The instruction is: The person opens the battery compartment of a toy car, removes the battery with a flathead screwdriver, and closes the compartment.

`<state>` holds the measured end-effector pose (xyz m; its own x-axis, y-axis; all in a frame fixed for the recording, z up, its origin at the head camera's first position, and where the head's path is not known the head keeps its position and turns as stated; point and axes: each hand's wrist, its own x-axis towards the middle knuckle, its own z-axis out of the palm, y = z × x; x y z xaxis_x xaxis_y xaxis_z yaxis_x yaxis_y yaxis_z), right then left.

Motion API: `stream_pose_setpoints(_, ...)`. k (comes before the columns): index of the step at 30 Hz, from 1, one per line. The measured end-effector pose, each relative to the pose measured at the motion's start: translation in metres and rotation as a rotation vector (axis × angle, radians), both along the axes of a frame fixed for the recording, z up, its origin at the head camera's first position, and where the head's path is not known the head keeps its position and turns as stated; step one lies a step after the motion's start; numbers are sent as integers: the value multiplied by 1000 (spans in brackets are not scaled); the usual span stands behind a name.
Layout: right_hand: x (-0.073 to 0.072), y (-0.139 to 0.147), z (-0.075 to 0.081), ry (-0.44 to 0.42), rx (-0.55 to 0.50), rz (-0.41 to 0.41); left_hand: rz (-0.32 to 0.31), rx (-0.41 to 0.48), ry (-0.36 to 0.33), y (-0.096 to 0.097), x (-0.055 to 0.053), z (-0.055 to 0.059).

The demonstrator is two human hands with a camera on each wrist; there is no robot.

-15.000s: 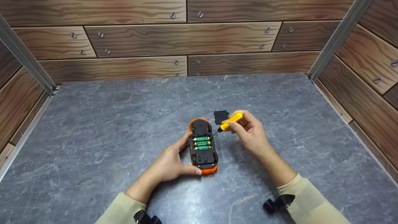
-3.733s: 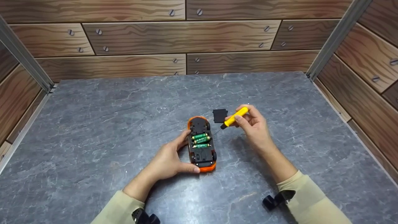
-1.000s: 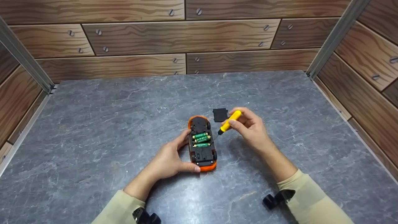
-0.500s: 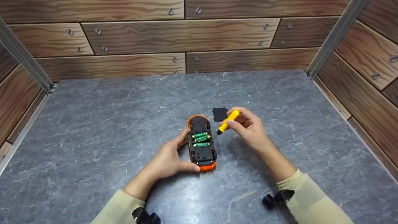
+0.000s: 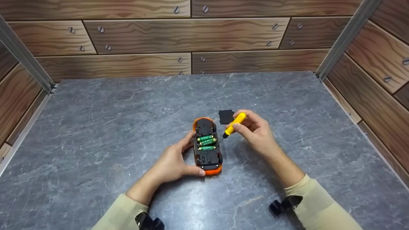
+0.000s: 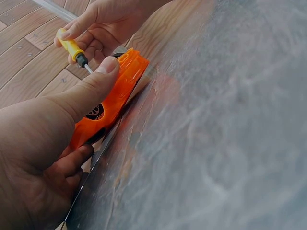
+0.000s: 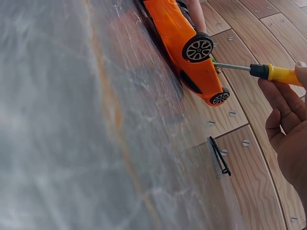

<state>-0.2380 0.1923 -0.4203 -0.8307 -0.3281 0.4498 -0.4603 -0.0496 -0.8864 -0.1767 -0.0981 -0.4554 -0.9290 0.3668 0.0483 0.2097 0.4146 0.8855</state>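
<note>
An orange toy car (image 5: 209, 158) is laid upside down near the middle of the grey marbled tabletop (image 5: 111, 127), its black underside turned up. It is gripped by the fingers of the left hand (image 5: 171, 163): the thumb is pressed on the near end, and the other fingers are set along its left side. In the underside, three green batteries (image 5: 207, 148) with gold-coloured ends are seated crosswise in an uncovered compartment; the two farther ones are slanted, while the nearest is set almost straight across.

A yellow screwdriver (image 5: 236, 124) with a black collar is pinched between the thumb and fingers of the right hand (image 5: 262, 139). Its thin metal shaft is pointed down and leftward at the compartment's right edge; whether a battery is touched by the tip cannot be told. A flat black cover (image 5: 226, 117) is placed beyond the car's far right, just beside the right hand's fingertips. The tabletop is enclosed by wood-patterned walls (image 5: 143, 36), and both forearms are covered by pale sleeves (image 5: 322, 206).
</note>
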Motion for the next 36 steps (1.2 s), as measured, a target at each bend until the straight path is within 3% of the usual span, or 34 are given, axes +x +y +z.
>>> stream_pose_setpoints(22, 8, -5, 6, 9, 69, -13, 13, -30, -8, 0, 1, 0)
stream_pose_setpoints(36, 0, -2, 1, 5, -5, 32, 7, -12, -13, 0, 1, 0)
